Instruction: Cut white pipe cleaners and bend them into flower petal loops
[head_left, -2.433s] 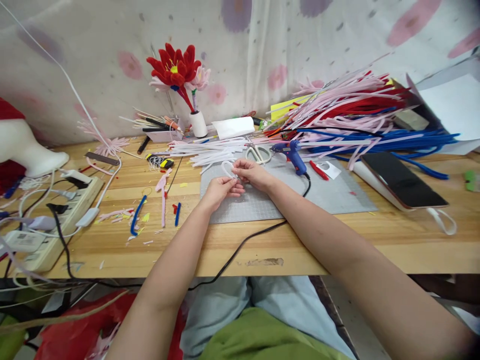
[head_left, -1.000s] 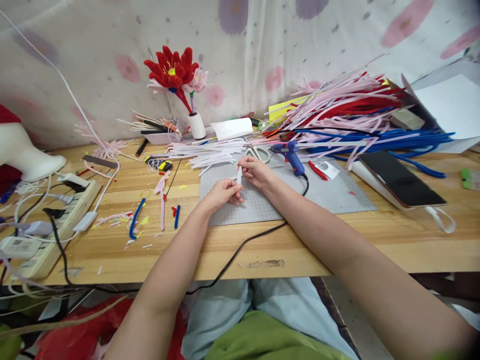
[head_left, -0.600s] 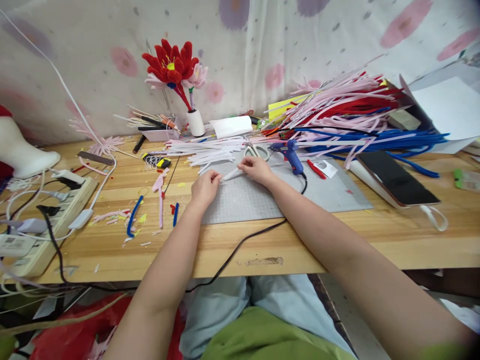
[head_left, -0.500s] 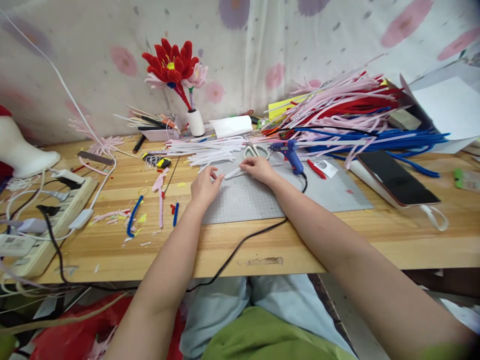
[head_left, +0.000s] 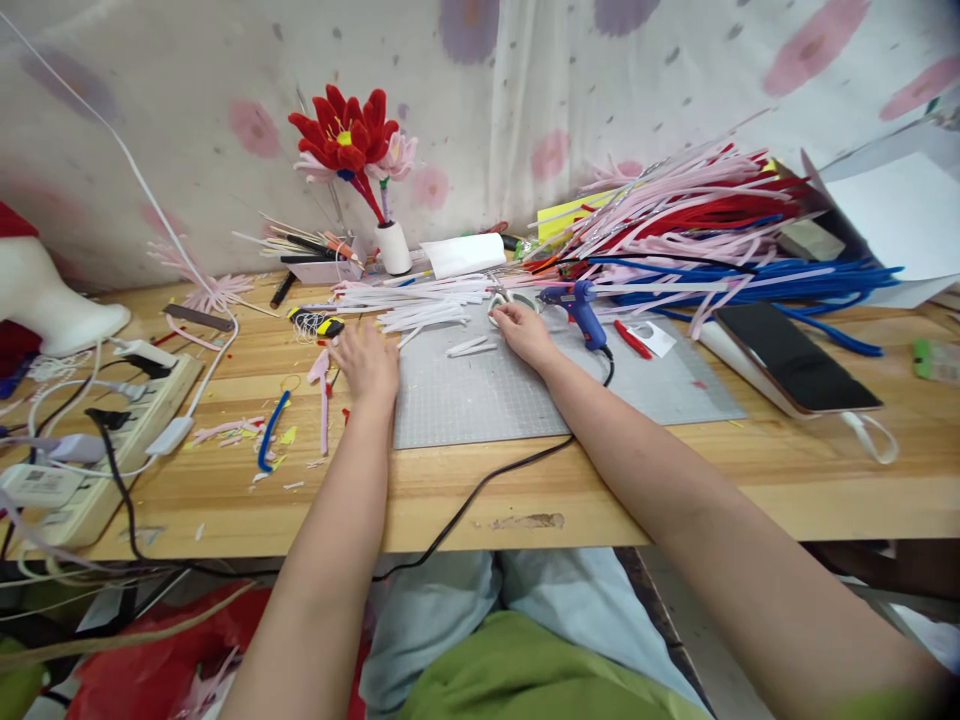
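Observation:
My left hand [head_left: 366,362] is open, fingers spread, over the wood at the left edge of the grey cutting mat [head_left: 465,410]. Its fingertips are close to a black and yellow cutter [head_left: 330,327] and a pink pipe cleaner piece [head_left: 323,410]. On the mat, my right hand [head_left: 521,335] has its fingers closed at a handle of the pale scissors [head_left: 530,298]; the hand covers part of them. Between the hands lies a short folded white pipe cleaner [head_left: 471,347], touched by neither. A row of white pipe cleaners [head_left: 427,295] lies just behind.
A blue glue gun [head_left: 581,310] stands right of my right hand, its black cord running across the mat. Red pliers [head_left: 632,339], a phone [head_left: 795,355] and piled pipe cleaners [head_left: 675,210] are further right. A flower vase [head_left: 393,248] and power strip [head_left: 161,420] are leftward.
The white pipe cleaner has been let go and lies on the mat. My left hand has moved left off the mat and spread; my right hand has shifted slightly right to the scissors.

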